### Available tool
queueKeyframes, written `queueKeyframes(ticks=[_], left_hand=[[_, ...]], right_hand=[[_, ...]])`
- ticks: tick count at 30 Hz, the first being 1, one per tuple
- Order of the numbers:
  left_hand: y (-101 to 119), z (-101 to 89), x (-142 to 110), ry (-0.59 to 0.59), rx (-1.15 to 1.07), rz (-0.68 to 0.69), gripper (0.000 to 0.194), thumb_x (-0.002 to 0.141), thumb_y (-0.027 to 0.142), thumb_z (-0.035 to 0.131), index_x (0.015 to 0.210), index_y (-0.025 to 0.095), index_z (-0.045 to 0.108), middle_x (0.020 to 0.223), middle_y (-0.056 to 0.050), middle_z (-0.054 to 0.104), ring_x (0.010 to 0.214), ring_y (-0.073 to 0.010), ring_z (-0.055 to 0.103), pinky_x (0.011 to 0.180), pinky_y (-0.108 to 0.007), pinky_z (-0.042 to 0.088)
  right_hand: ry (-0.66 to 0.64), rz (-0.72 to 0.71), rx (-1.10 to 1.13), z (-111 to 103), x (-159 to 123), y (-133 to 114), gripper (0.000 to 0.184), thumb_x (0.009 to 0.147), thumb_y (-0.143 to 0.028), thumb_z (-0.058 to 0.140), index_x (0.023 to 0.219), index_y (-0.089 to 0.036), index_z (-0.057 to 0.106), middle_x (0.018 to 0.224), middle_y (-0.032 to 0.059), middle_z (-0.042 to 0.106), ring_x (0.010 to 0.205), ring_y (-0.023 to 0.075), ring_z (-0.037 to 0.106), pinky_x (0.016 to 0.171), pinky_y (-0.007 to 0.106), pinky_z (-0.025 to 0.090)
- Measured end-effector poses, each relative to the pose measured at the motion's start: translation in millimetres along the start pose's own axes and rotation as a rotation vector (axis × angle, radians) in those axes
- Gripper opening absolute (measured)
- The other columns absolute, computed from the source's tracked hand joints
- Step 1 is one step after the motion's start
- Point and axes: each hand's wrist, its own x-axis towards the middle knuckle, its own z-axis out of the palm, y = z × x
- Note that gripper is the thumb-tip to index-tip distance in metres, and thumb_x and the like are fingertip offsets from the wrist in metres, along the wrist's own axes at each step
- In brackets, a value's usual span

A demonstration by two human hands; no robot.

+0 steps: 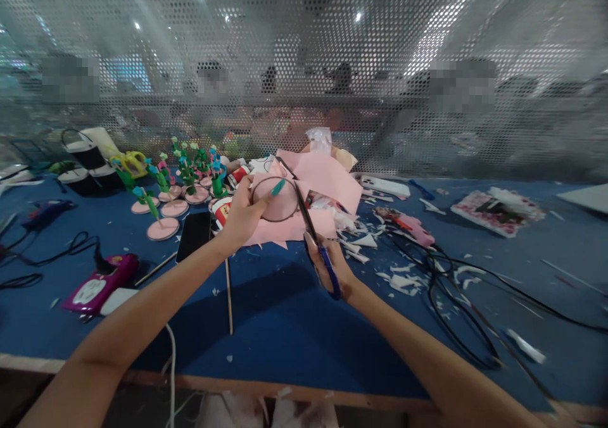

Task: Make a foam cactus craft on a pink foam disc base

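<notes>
My left hand pinches a piece of pink paper, its teal-nailed thumb on top. On that paper is a dark round outline; whether it is drawn or a thin ring, I cannot tell. My right hand is closed around the blue handles of a pair of scissors. The scissors' blades point up and away, at the right edge of the round outline. Behind both hands lies a larger pink sheet, with more pink paper beneath.
Small flower figures on round pink bases stand at left, near a black phone and a purple device. White scraps, black cables and a pink glue gun lie at right. A perforated metal screen rises behind.
</notes>
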Motion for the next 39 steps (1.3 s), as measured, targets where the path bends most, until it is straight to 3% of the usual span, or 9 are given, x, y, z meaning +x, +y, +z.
queueKeyframes(ticks=[4,10,19,29,39], left_hand=[[3.4,0.1,-0.2,-0.093,0.1,-0.028,0.05,0.062,0.04,0.077,0.099,0.016,0.053,0.106,-0.009,0.061,0.103,-0.0242,0.058,0.085,-0.036,0.052],[7.7,-4.4,3.5,-0.095,0.159,-0.004,0.056,0.058,0.043,0.079,0.099,0.014,0.053,0.1,-0.009,0.062,0.097,-0.0257,0.06,0.087,-0.042,0.051],[7.5,-3.8,4.6,-0.033,0.314,0.035,0.056,0.056,0.04,0.08,0.098,0.013,0.055,0.102,-0.009,0.06,0.109,-0.0283,0.054,0.095,-0.042,0.045],[3.5,-3.9,2.0,-0.11,0.221,0.033,0.049,0.061,0.04,0.078,0.097,0.014,0.057,0.101,-0.009,0.062,0.098,-0.0243,0.059,0.088,-0.039,0.05],[13.3,-3.8,3.8,-0.079,0.213,0.008,0.055,0.056,0.037,0.081,0.099,0.013,0.055,0.101,-0.009,0.062,0.1,-0.0244,0.059,0.087,-0.038,0.052]], right_hand=[[-0.002,0.012,0.014,0.8,-1.0,2.6,0.046,0.086,-0.062,0.039,0.069,-0.02,0.043,0.047,-0.0048,0.034,0.045,0.0088,0.037,0.042,0.021,0.029],[-0.019,0.013,0.071,1.3,-1.1,-0.5,0.052,0.084,-0.07,0.032,0.069,-0.02,0.041,0.047,-0.005,0.034,0.043,0.0086,0.036,0.04,0.021,0.03],[-0.01,0.051,0.068,-0.9,-1.8,-8.3,0.05,0.083,-0.069,0.037,0.068,-0.021,0.04,0.045,-0.005,0.035,0.042,0.0089,0.036,0.038,0.021,0.03],[-0.018,0.015,0.036,-1.1,-1.1,-1.6,0.047,0.087,-0.064,0.034,0.07,-0.021,0.04,0.046,-0.0047,0.034,0.043,0.0097,0.036,0.04,0.022,0.029],[0.014,-0.065,-0.061,-4.4,1.7,-1.4,0.044,0.089,-0.058,0.036,0.067,-0.02,0.041,0.053,-0.0041,0.032,0.048,0.0084,0.031,0.044,0.023,0.026]])
